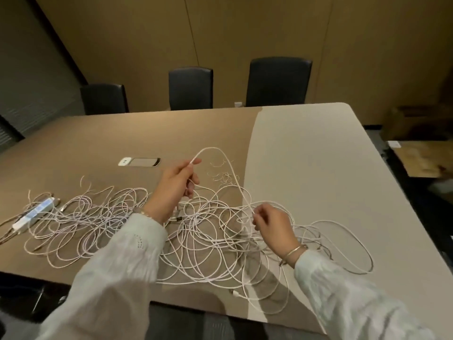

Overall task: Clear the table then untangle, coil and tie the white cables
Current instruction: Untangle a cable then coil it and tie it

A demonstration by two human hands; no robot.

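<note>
Left hand (177, 182): raised above the table (318, 153), fingers curled, one strand of white cable pinched between thumb and forefinger near the strand's tip. Right hand (273, 225): lower and nearer the table's front edge, fingers curled, the same strand pinched at the fingertips. Between the two hands the lifted strand (221, 153) is seen arching upward in a loop, clear of the surface.

Beneath and around both hands the white cables (201, 244) are spread in a loose tangle across the tabletop, many loops overlapping; one large loop extends to the right, past the right wrist. A further mass of loops is noted to the left, where a white power strip (33, 214) lies among them.

A cable port hatch (139, 161) is set into the tabletop beyond the left hand. Three dark chairs (190, 88) are lined up at the far edge
</note>
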